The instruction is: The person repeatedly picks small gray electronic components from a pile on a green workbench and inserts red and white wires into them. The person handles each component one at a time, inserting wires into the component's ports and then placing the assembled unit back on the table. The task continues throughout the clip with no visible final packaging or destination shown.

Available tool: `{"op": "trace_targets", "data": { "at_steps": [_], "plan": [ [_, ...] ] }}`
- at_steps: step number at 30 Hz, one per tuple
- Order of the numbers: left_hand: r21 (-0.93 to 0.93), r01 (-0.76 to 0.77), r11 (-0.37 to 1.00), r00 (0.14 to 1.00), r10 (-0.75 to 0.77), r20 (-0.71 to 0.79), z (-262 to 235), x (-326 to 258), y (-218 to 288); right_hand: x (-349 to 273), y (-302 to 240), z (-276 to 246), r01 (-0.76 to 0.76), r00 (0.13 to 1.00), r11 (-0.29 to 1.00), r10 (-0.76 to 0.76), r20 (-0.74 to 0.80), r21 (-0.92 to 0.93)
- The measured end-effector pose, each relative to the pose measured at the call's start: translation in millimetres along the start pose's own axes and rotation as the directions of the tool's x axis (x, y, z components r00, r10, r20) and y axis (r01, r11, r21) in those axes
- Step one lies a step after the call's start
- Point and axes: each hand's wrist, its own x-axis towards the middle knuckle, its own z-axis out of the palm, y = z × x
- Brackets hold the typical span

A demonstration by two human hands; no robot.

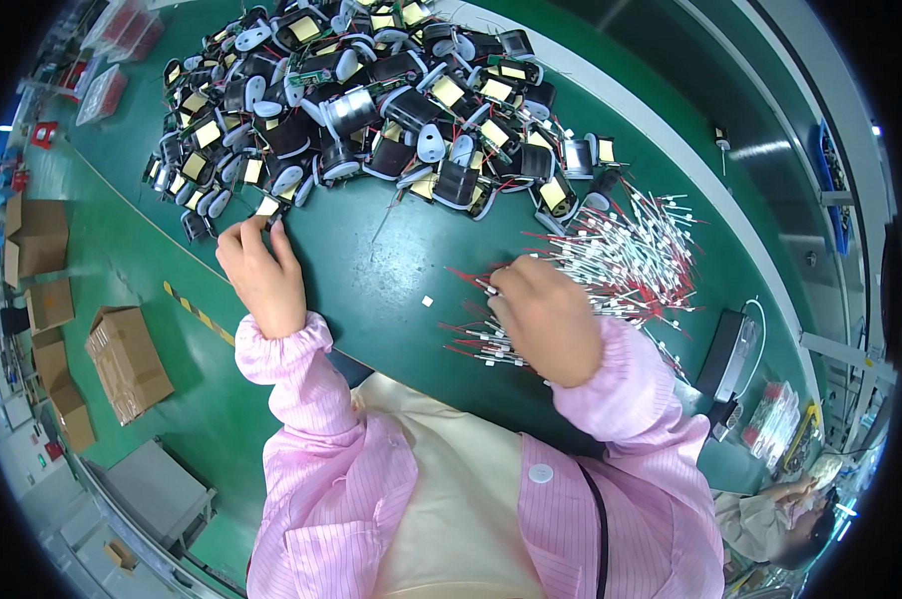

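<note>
Black rounded units with grey end caps, yellow pads and thin wires lie in a large heap (381,110) across the far part of the green table. At the heap's near left edge, my left hand (261,275) has its fingers bent around a small black unit with a pale pad (268,207); the fingers partly cover it. To the right is a pile of red and white wire leads (636,250) with small white connectors. My right hand (546,314) is over its left side, fingertips pinched on red wire leads (476,280). Their exact number is hidden.
A small white square (427,300) lies on the table (371,309) between my hands. A black box with a white cable (727,354) stands right. Clear plastic bags (770,424) are beyond it, near another person (770,524). Cardboard boxes (129,364) are on the floor left.
</note>
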Motion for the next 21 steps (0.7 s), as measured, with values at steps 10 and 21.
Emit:
{"op": "trace_targets", "data": {
  "at_steps": [10,21],
  "plan": [
    [-0.901,-0.015,0.434,0.995,-0.085,-0.058,-49,-26,56,6,-8,-1,-0.028,0.997,0.987,0.039,-0.071,0.157],
    [-0.386,0.700,-0.600,0.663,0.346,0.664,-50,-51,98,0,-36,-44,-0.083,0.988,0.713,0.152,-0.038,0.696]
  ]
}}
